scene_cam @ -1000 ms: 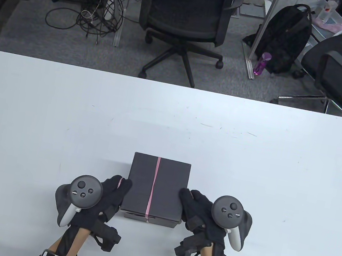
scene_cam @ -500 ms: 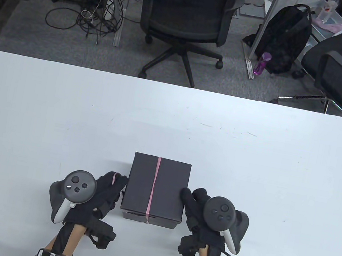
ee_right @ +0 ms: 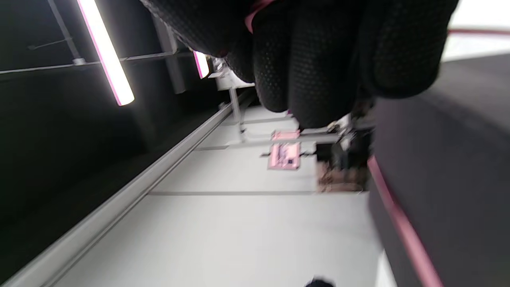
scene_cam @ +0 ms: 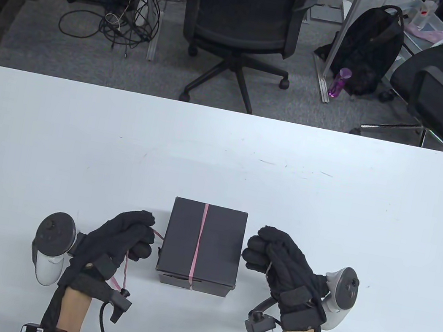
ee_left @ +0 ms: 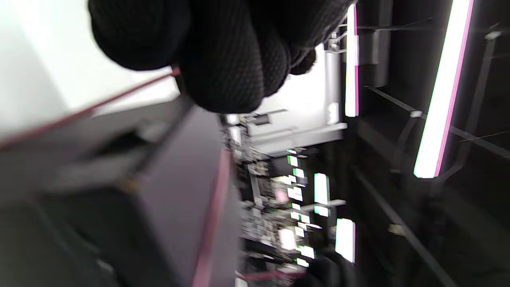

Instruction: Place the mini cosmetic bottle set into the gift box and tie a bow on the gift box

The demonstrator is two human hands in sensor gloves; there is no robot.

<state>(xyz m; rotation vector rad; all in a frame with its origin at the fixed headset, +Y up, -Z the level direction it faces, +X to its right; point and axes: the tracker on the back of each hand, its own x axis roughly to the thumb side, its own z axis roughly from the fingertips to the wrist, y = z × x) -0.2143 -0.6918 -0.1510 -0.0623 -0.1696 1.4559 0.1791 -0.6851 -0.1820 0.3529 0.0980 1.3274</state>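
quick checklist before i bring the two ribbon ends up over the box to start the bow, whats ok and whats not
1. Gift box closed, flat on the table: ok.
2. Pink ribbon lies straight along the lid's middle: ok.
3. Left hand grips a ribbon end, strand running to the box's left side: ok.
4. Right hand grips the other end: fingers curled, pink shows between them in the right wrist view; strand to the box barely visible, so probably ok.
5. Both ends of equal length: cannot tell.
6. Bottle set inside: cannot tell, lid is shut.
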